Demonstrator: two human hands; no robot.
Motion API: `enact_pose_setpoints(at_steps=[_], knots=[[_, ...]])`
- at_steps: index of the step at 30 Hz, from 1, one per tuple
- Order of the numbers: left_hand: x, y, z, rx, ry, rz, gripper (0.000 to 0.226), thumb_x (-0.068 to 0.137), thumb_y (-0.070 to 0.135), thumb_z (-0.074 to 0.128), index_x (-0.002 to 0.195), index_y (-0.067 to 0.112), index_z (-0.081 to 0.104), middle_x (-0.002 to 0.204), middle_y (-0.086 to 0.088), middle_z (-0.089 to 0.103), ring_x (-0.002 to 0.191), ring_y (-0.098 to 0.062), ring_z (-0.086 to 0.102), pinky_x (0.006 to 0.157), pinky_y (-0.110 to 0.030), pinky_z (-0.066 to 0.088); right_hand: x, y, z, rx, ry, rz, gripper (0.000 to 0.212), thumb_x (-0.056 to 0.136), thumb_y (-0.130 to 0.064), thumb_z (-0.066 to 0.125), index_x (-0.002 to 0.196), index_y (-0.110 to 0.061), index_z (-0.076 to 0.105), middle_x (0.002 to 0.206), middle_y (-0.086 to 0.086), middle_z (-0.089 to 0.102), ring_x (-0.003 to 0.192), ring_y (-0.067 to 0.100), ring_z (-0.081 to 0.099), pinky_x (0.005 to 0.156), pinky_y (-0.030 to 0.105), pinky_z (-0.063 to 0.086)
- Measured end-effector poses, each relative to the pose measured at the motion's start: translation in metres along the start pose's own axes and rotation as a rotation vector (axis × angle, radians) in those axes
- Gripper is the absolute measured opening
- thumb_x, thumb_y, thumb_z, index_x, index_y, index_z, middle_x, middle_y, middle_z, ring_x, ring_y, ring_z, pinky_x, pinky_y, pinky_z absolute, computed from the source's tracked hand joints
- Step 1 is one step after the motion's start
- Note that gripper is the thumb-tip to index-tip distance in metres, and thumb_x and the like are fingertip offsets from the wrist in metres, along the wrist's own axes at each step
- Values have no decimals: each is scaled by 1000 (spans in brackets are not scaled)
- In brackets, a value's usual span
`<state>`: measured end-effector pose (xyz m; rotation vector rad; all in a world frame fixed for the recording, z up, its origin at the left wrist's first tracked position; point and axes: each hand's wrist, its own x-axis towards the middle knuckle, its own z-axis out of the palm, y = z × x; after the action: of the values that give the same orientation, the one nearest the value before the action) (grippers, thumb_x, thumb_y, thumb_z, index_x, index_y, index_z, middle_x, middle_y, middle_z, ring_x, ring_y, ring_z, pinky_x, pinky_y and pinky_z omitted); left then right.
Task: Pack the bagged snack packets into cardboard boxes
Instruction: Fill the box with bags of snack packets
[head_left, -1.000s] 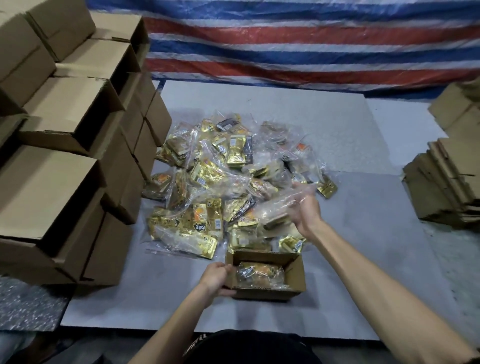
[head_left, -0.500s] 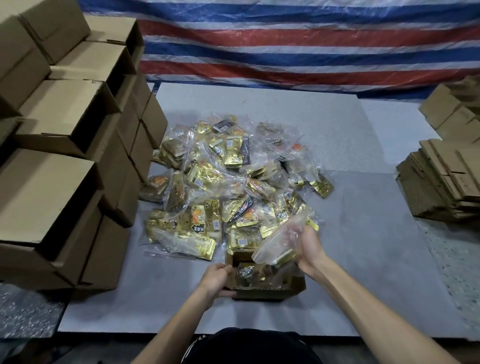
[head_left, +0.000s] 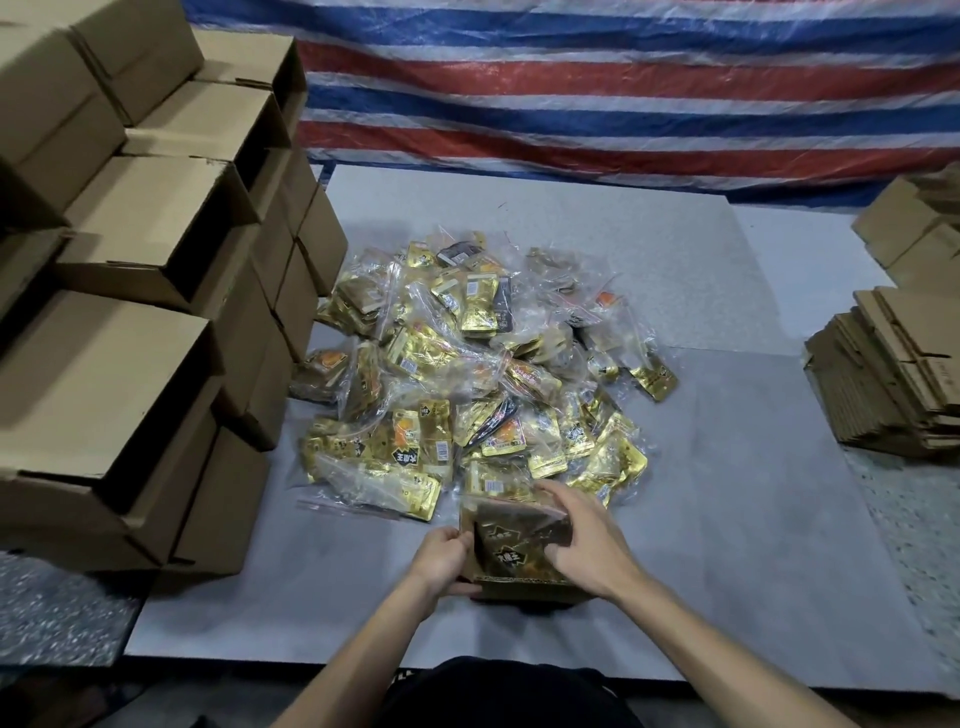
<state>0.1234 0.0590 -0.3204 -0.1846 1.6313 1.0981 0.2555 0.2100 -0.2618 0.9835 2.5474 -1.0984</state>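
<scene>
A small open cardboard box (head_left: 524, 590) sits on the grey mat just in front of me. Inside it lies a clear bag of gold snack packets (head_left: 514, 545). My left hand (head_left: 444, 558) grips the box's left wall. My right hand (head_left: 584, 540) rests on the bagged packets at the box's right side, fingers spread and pressing down. Beyond the box lies a large pile of bagged snack packets (head_left: 467, 364), gold and dark, spread over the mat.
Closed cardboard boxes (head_left: 130, 322) are stacked in tiers along the left. Flattened cartons (head_left: 898, 374) are piled at the right edge. A red, white and blue striped tarp (head_left: 597, 88) hangs behind. The grey mat (head_left: 727, 493) lies bare to the right of the box.
My right hand brought a bag of packets from the pile down into the small box and now presses on it. My left hand stayed on the box's left wall.
</scene>
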Motion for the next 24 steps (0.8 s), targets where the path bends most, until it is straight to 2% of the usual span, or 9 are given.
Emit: enact_pose_setpoints(at_steps=[2,5,9,11,13,15,18,21,24], knots=[[-1,1,1,7,0,3,16,105,18,42,100,10,56,111,-18,67,99,-28,69,60,-34,61,3,-6,-1,-180,-28,-21,62,79,-46,73,135,-45,48,119,-16,49,114,11,46,100,38,45],[-1,0,1,9,-3,9,17,106,17,41,104,9,56,114,-18,64,103,-30,67,60,-34,61,11,-18,-4,-202,-33,-119,2,93,-35,64,94,-33,63,101,-13,55,99,10,54,92,39,51],[0,1,1,17,11,6,16,105,18,43,102,10,56,114,-14,60,101,-29,63,58,-34,61,14,-16,-15,-12,-193,-228,11,100,-25,53,91,-25,58,105,-3,69,101,16,64,95,47,50],[0,2,0,26,10,4,17,105,19,43,106,9,56,113,-13,60,97,-26,64,60,-35,61,15,-2,-21,71,-173,-177,11,100,-17,54,91,-21,59,102,1,70,100,20,67,96,54,51],[1,2,0,51,6,7,19,106,19,41,114,7,55,116,-15,61,100,-28,64,62,-35,62,13,14,-20,175,-133,-82,9,101,-10,51,95,-14,57,105,6,70,98,29,71,86,55,57],[1,1,-1,61,3,10,23,106,19,40,121,7,53,123,-17,60,106,-31,63,62,-34,62,16,25,-19,162,-120,-3,22,102,-10,49,100,-29,58,110,2,64,97,27,68,80,42,58],[3,1,0,57,7,11,28,106,21,42,128,5,51,128,-17,57,109,-32,62,68,-37,62,18,33,-11,35,-86,-28,50,98,-3,48,117,-47,59,113,-11,60,90,4,59,71,24,48],[5,1,2,59,10,7,26,106,21,43,124,5,52,125,-18,58,106,-32,64,73,-41,62,16,31,-5,-181,35,-120,35,92,-19,61,118,-41,67,123,-21,55,106,0,52,90,26,49],[4,3,3,66,10,-3,21,106,19,41,118,6,53,120,-18,62,103,-31,66,73,-43,62,14,28,-1,-325,93,-290,22,86,-31,66,105,-35,76,123,-23,56,112,4,47,94,24,41]])
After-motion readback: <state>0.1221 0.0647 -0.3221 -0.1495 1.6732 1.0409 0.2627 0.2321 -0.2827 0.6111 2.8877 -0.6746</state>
